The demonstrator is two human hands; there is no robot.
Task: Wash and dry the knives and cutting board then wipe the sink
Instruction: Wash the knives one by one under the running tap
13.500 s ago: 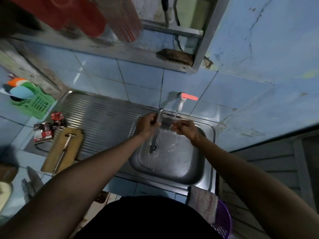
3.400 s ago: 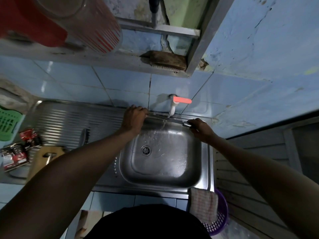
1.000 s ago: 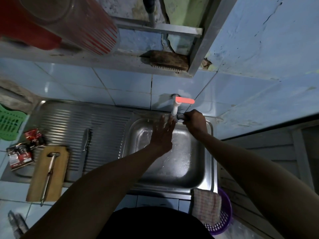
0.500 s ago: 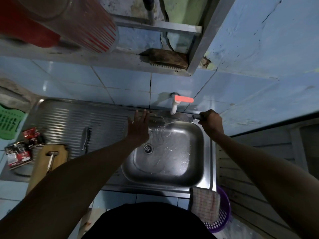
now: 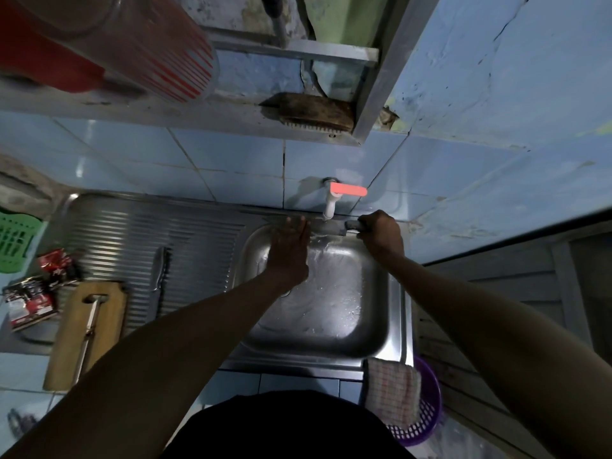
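From the head camera: my right hand [image 5: 381,231] grips the dark handle of a steel knife [image 5: 326,229] under the white tap [image 5: 330,207], at twelve o'clock over the wet steel sink [image 5: 331,339]. My left hand [image 5: 288,251] lies flat, fingers straight, on its blade. At nine o'clock, another knife [image 5: 159,268] rests on the ribbed drainboard [image 5: 126,226] beside the oblong wooden cutting board [image 5: 109,323].

Green basket [image 5: 15,241] (far left), purple basket [image 5: 427,415]

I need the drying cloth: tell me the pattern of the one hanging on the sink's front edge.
Checked, pale with reddish lines, on the cloth; head view, the only one.
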